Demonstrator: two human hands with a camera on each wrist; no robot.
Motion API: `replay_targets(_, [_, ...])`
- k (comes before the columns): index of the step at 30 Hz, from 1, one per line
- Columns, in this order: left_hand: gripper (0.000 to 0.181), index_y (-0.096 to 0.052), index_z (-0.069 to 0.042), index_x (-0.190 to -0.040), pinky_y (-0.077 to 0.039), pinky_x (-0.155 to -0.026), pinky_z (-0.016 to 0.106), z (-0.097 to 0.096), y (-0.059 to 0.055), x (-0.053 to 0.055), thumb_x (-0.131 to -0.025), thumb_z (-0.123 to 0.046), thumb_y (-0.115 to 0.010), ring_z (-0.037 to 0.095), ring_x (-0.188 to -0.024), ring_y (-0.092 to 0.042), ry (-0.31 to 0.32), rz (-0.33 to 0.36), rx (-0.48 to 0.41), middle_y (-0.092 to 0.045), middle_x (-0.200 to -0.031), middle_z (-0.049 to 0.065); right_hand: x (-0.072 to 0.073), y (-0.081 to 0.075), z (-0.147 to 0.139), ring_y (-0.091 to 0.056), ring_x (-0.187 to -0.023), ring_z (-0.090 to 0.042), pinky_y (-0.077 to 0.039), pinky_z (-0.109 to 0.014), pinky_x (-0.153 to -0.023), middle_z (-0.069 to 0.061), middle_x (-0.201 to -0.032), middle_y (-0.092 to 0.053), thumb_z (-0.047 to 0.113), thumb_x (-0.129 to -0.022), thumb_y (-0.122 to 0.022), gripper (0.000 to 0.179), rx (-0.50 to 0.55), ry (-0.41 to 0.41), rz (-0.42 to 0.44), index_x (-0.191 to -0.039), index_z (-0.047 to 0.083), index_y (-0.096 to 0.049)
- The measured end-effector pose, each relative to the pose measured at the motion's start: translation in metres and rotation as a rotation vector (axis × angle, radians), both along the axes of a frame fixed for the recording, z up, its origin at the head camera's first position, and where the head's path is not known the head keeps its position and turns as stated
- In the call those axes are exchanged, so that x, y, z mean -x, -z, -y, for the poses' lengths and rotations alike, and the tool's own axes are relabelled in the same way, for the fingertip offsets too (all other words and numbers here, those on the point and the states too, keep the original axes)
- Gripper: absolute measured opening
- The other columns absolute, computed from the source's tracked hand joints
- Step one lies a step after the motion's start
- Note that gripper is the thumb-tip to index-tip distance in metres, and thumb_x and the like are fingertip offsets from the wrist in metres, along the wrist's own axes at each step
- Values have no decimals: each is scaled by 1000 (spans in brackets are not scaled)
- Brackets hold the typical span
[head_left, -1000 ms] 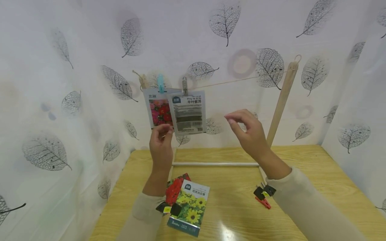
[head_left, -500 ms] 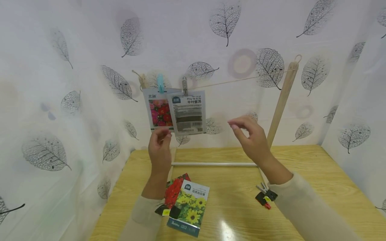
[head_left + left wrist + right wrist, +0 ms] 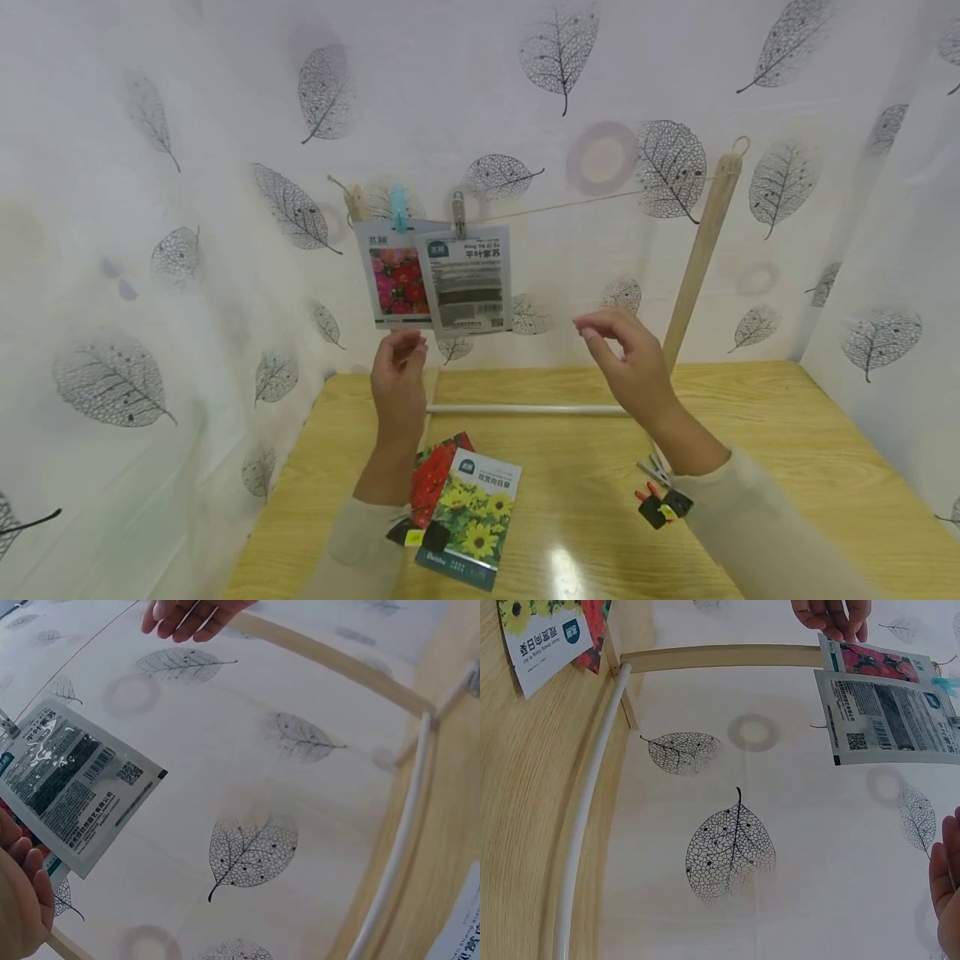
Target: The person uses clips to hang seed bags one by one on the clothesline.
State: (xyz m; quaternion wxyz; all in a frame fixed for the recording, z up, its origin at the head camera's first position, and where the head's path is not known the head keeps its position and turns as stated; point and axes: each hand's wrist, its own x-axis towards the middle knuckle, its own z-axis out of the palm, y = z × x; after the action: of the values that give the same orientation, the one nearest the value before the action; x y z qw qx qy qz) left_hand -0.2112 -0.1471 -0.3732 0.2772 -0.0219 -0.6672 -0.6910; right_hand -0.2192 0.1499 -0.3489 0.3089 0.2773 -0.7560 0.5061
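My left hand (image 3: 399, 382) is raised just below the bottom edge of a hanging seed packet with red and pink flowers (image 3: 399, 283), its fingers loosely bent and holding nothing. Partly over that packet hangs a second seed packet (image 3: 471, 287), its printed back facing me. A blue clip (image 3: 399, 208) and a metal clip (image 3: 459, 215) fix them to a thin string (image 3: 570, 204). To the right, my right hand (image 3: 628, 362) hovers apart from the packets, thumb and fingers loosely bent around nothing. The left wrist view shows its fingertips (image 3: 199, 621) at the top.
Two more seed packets lie overlapped on the table (image 3: 570, 492): yellow sunflowers (image 3: 483, 504) on top, red flowers (image 3: 431, 483) beneath. Metal clips (image 3: 654, 472) and a red clip (image 3: 642, 495) lie near my right wrist. A wooden post (image 3: 701, 258) and a white rod (image 3: 525, 409) belong to the frame.
Both hands have sunk a little; the left has drawn down from the red-flower packet's lower edge, the right down and slightly rightward. The hanging packets look unmoved.
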Motion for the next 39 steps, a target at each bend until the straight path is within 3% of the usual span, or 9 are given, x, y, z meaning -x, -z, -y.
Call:
replay_targets(18, [19, -60, -1, -117, -51, -87, 19, -2, 11, -3, -99, -5, -57, 15, -103, -58, 16, -11, -64, -61, -110, 3, -5, 20, -11, -61, -100, 0, -48, -9, -93, -10, -105, -67, -3, -98, -59, 21, 54, 18, 85, -112, 5, -72])
replay_targets(27, [21, -61, 0, -118, -49, -88, 21, -4, 17, -6, -99, -7, -58, 14, -104, -59, -9, 48, -38, -63, -114, 10, -8, 28, -17, -62, -100, -1, -48, -10, -92, -8, -105, -68, -1, -99, -58, 21, 60, 27, 104, -112, 8, -72])
replay_targets(33, [18, -61, -4, -117, -48, -88, 22, -4, 24, -8, -100, -11, -58, 15, -104, -58, -17, 92, -16, -63, -113, 6, -11, 35, -20, -62, -99, 0, -48, -9, -91, -10, -106, -68, -1, -99, -58, 20, 70, 31, 134, -112, 5, -72])
replay_targets(39, [21, -61, -1, -118, -48, -89, 23, -5, 27, -9, -99, -10, -59, 15, -106, -58, -18, 104, -5, -63, -116, 9, -13, 44, -22, -62, -99, 0, -48, -8, -91, -13, -106, -68, -3, -98, -60, 20, 69, 47, 142, -113, 3, -71])
